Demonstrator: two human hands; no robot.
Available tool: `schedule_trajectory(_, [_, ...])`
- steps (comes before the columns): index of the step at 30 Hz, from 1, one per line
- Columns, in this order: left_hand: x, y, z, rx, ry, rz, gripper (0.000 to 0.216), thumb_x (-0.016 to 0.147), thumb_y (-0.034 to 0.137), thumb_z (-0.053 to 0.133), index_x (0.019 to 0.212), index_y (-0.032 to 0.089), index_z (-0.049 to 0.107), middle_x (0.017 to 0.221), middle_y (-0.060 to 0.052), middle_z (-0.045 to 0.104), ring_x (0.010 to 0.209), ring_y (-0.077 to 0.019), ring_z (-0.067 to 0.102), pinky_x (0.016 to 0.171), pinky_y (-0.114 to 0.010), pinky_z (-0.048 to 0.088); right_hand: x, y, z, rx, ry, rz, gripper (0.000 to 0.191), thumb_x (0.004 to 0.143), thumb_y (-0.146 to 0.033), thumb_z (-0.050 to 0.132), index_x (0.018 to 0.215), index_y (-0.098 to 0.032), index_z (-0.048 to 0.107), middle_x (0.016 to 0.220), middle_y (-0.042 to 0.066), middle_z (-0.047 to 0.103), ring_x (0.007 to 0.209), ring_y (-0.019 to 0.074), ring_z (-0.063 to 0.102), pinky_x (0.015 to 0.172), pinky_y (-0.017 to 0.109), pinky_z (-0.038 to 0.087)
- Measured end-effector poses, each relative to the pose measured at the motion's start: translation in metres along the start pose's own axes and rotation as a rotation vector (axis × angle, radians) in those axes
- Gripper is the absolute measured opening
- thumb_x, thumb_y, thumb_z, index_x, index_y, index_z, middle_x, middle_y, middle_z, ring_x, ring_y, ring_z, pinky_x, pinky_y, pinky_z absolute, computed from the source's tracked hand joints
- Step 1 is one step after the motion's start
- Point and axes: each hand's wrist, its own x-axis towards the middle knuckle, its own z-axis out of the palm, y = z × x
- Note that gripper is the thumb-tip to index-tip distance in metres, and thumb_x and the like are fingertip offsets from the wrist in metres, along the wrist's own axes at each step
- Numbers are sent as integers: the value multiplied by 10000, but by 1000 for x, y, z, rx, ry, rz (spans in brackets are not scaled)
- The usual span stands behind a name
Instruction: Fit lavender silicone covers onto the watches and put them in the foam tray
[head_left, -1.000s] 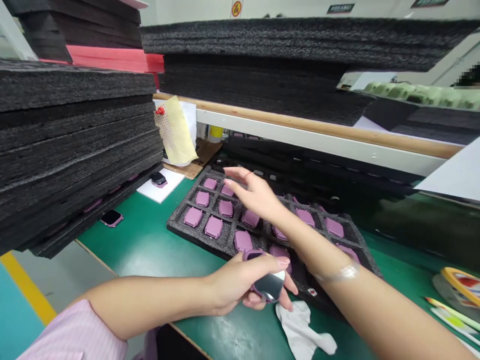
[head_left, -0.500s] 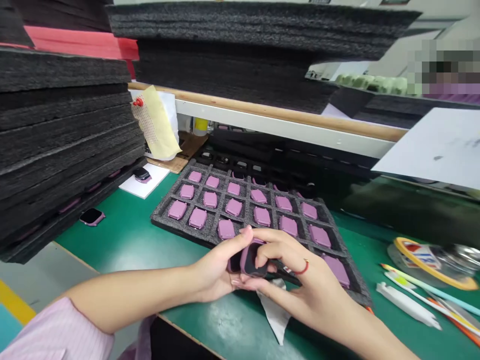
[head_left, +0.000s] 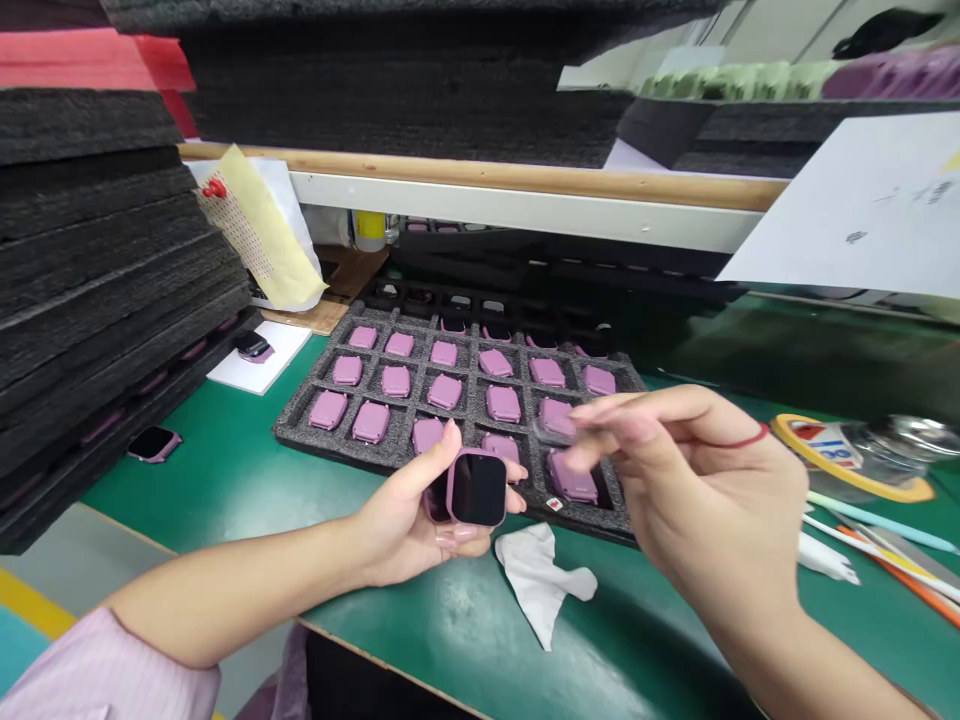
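A: Which step is this, by the look of it?

B: I'd judge it an inspection. The left hand (head_left: pixel 409 520) grips a purple watch body (head_left: pixel 478 488) between thumb and fingers, dark screen up, held above the table's near edge just in front of the foam tray (head_left: pixel 300 425).

A: And the other one?

B: The right hand (head_left: pixel 697 490) is raised beside it, fingers pinched narrow at the tips. It's blurred, so I cannot tell whether anything thin is caught between them.

A: What would the next move call for?

B: Probably a steady left grip by the case edges, keeping fingertips off the glass.

A: What's around?

B: A green table (head_left: pixel 247 480). The tray holds rows of purple watch bodies face down, one per pocket. A white cloth (head_left: pixel 541 575) lies crumpled just below the held watch. A loose watch (head_left: pixel 154 443) sits at left near tall stacks of black foam sheets (head_left: pixel 97 260). Pens and a tape roll (head_left: pixel 847 455) lie at right, with a shelf rail (head_left: pixel 525 200) behind the tray
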Motion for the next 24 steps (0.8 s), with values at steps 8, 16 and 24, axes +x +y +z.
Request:
schedule_trajectory(8, [-1,1,0,0,-6,10,470,813,560,751,920,102,752,777,-75,703,432,-30,412,431,-193,211,0,-3,-2,-47,-62,-52,144,901,-194,721,998,-299,703,1038,14,787,999,232,769,914,407,667])
schedule_trajectory(16, [-1,0,-1,28,-44,9,526,812,624,722,902,107,715,749,-55,663,441,-33,379,442,-202,206,-2,-10,-10,-446,-244,-468,275,851,-112,751,1009,-336,738,917,-6,800,857,230,776,775,400,671])
schedule_trajectory(24, [0,-1,-4,75,14,-36,563,791,668,701,890,114,681,642,20,524,433,-32,367,435,-183,232,-21,-9,-13,-377,-612,-466,487,945,-97,582,1340,-379,623,1142,-23,777,1011,218,756,863,358,654])
